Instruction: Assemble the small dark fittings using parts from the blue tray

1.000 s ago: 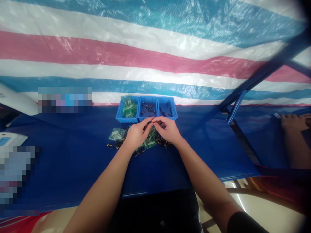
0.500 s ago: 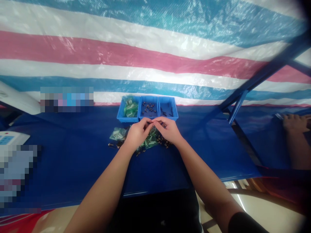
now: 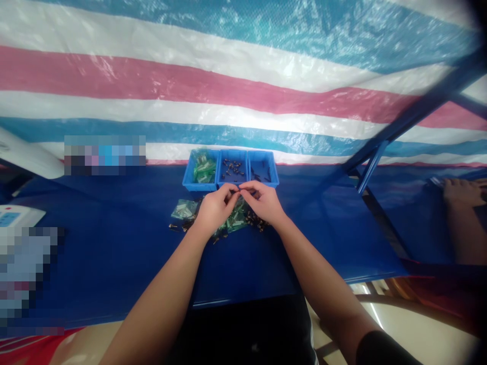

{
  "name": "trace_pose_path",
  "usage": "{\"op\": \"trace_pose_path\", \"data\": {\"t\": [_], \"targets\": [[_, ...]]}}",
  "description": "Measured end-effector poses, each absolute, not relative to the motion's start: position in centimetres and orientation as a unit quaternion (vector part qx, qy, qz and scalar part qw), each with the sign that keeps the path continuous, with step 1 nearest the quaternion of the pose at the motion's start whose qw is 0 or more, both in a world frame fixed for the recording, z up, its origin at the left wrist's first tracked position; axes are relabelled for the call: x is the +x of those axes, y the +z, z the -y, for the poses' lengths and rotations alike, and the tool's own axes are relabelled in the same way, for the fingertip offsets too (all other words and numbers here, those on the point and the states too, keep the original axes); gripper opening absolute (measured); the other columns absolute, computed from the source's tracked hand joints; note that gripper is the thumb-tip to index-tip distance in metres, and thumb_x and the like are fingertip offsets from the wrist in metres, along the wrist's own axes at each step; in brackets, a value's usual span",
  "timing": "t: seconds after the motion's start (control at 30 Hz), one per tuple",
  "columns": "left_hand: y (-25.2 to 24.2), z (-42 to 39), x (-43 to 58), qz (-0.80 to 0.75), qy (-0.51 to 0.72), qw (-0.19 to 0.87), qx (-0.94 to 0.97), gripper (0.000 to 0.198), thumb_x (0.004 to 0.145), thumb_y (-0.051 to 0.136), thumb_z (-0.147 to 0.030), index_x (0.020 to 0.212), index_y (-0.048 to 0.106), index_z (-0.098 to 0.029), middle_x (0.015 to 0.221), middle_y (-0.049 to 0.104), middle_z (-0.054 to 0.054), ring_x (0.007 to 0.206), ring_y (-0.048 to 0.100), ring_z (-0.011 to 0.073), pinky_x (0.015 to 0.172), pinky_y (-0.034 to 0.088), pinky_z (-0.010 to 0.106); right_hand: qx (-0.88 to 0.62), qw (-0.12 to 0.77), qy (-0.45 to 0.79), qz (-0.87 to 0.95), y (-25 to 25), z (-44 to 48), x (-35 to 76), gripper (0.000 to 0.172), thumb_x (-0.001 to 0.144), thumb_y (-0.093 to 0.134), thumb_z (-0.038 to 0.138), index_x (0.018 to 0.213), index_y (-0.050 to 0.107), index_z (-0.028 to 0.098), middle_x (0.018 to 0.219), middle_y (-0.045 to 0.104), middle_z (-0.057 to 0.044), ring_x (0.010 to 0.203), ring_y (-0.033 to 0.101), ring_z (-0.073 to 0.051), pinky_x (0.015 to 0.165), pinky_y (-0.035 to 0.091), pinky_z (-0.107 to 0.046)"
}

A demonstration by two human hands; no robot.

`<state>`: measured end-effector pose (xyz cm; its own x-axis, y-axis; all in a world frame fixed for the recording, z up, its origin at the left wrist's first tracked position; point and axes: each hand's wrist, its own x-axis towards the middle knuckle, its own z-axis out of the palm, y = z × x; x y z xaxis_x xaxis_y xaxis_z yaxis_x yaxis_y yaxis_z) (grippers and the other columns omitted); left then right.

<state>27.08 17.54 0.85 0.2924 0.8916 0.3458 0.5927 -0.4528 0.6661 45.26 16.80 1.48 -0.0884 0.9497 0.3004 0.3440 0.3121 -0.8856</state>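
Note:
My left hand (image 3: 215,208) and my right hand (image 3: 263,202) meet fingertip to fingertip above the blue table (image 3: 114,253). Both pinch a small dark part that I cannot make out. Beneath them lies a heap of green plastic bags (image 3: 234,221) and small dark metal parts (image 3: 255,221). Just behind the hands stand three small blue bins side by side: the left bin (image 3: 200,172) holds green bags, the middle bin (image 3: 232,171) holds small dark parts, the right bin (image 3: 263,170) holds a few dark pieces.
A striped red, white and blue tarp (image 3: 243,76) hangs behind the table. A white device (image 3: 15,217) sits at the left edge. A blue metal frame (image 3: 380,147) slants across the right. Another person's hand (image 3: 458,190) rests on the neighbouring table at far right.
Both hands stay together in the same place; the fingers have shifted only slightly around the small part. The other person's hand at far right has barely moved.

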Motion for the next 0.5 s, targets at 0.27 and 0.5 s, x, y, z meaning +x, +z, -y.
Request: {"op": "trace_pose_path", "data": {"t": [0.27, 0.5], "targets": [[0.64, -17.52, 27.17, -0.476, 0.367, 0.207, 0.772, 0.024, 0.096, 0.054, -0.041, 0.104, 0.066, -0.022, 0.064, 0.057, -0.004, 0.056, 0.052, 0.0103, 0.059, 0.040, 0.021, -0.495, 0.474, 0.337, 0.645, 1.47, -16.89, 45.36, 0.020, 0.086, 0.066, 0.033, 0.102, 0.073, 0.022, 0.100, 0.077, -0.005, 0.087, 0.071, -0.018, 0.071, 0.057, -0.030], [0.88, -17.49, 27.13, -0.469, 0.381, 0.204, 0.770, 0.023, 0.095, 0.057, -0.039, 0.103, 0.068, -0.021, 0.064, 0.056, -0.005, 0.055, 0.050, 0.0092, 0.058, 0.040, 0.021, -0.486, 0.465, 0.340, 0.657, 1.68, -16.88, 45.52, 0.020, 0.086, 0.067, 0.032, 0.102, 0.075, 0.021, 0.098, 0.077, -0.005, 0.085, 0.071, -0.018, 0.069, 0.055, -0.029]]}}
